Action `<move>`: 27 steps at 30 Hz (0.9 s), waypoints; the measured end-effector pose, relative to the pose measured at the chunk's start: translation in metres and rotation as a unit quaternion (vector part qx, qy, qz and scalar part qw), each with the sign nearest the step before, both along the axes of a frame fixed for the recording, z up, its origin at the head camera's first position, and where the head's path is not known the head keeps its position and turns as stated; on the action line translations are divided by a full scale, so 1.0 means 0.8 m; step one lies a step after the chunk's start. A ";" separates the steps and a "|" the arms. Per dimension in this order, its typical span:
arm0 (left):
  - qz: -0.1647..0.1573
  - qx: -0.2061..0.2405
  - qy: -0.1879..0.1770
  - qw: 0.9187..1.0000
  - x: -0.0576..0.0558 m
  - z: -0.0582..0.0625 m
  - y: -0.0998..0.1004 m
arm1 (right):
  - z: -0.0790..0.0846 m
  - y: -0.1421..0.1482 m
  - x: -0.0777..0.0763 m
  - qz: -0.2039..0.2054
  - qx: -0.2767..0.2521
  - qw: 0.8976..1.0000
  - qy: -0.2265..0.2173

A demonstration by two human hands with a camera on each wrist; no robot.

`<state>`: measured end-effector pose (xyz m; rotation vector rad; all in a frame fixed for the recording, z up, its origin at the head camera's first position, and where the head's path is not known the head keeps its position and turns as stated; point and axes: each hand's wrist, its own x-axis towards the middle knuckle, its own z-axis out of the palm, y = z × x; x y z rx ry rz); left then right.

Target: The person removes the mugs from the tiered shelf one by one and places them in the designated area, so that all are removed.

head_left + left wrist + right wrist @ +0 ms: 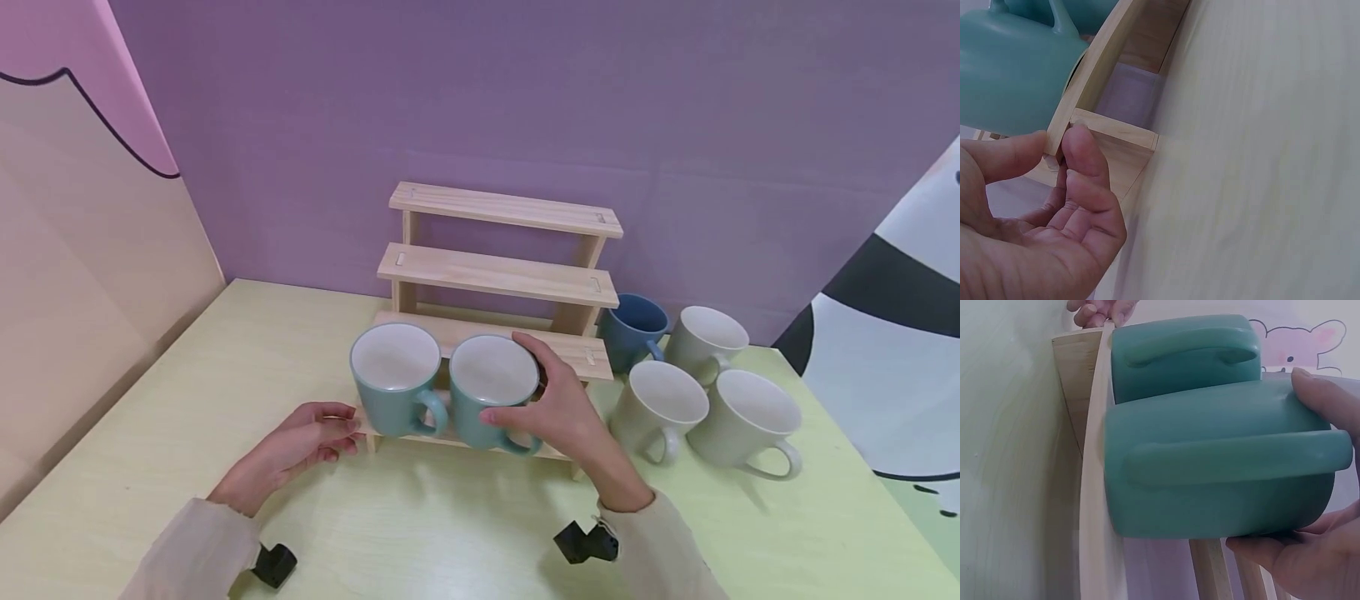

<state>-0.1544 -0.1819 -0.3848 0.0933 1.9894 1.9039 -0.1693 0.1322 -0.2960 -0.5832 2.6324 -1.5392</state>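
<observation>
Two teal mugs with white insides are on the lowest step of a wooden tiered rack (495,272). My right hand (558,408) grips the right teal mug (480,421) around its body, thumb on the near side and fingers on the far side. The left teal mug (390,408) stands close beside it, its handle turned to the front right. At the rack's left end my left hand (303,442) pinches the corner of the lowest step (1063,125) between thumb and fingers. In the right wrist view, the held mug's base (1110,475) is right at the step's surface.
Right of the rack, a blue mug (626,337) and three off-white mugs (648,421) stand grouped on the pale table (300,342). The upper steps of the rack rise toward a purple backdrop (525,100). A pinkish panel (82,233) borders the table's left side.
</observation>
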 end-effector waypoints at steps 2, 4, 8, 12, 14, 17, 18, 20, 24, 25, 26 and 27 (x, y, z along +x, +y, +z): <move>-0.006 0.003 0.002 1.000 0.000 -0.001 0.000 | 0.000 0.001 0.000 -0.005 0.002 1.000 0.000; -0.012 0.007 0.005 1.000 0.000 -0.002 0.000 | 0.001 0.002 0.000 -0.008 0.004 1.000 0.000; -0.017 0.013 0.008 1.000 -0.001 -0.003 0.000 | 0.004 0.004 0.000 -0.013 0.007 1.000 0.004; -0.014 0.014 0.009 1.000 -0.001 -0.002 -0.001 | 0.010 0.008 0.002 -0.014 0.006 1.000 0.010; -0.014 0.014 0.011 1.000 -0.001 -0.001 -0.002 | 0.013 0.010 0.005 -0.015 0.004 1.000 0.008; -0.018 0.016 0.014 1.000 -0.001 -0.001 -0.003 | 0.016 0.014 0.009 -0.021 0.002 1.000 -0.001; -0.019 0.016 0.014 1.000 0.000 0.000 -0.003 | 0.017 0.015 0.010 -0.024 0.002 1.000 -0.004; -0.020 0.014 0.013 1.000 0.000 -0.001 -0.003 | 0.019 0.018 0.013 -0.032 0.004 0.999 -0.010; -0.020 0.010 0.010 1.000 0.000 -0.001 -0.002 | 0.021 0.025 0.020 -0.043 0.001 0.999 -0.019; -0.020 0.009 0.010 1.000 0.000 -0.001 -0.002 | 0.021 0.027 0.021 -0.044 0.001 0.999 -0.021; -0.020 0.009 0.009 1.000 0.000 -0.001 -0.002 | 0.021 0.029 0.023 -0.046 0.000 0.999 -0.022; -0.020 0.009 0.009 1.000 0.000 -0.001 -0.002 | 0.022 0.030 0.024 -0.047 0.000 0.999 -0.022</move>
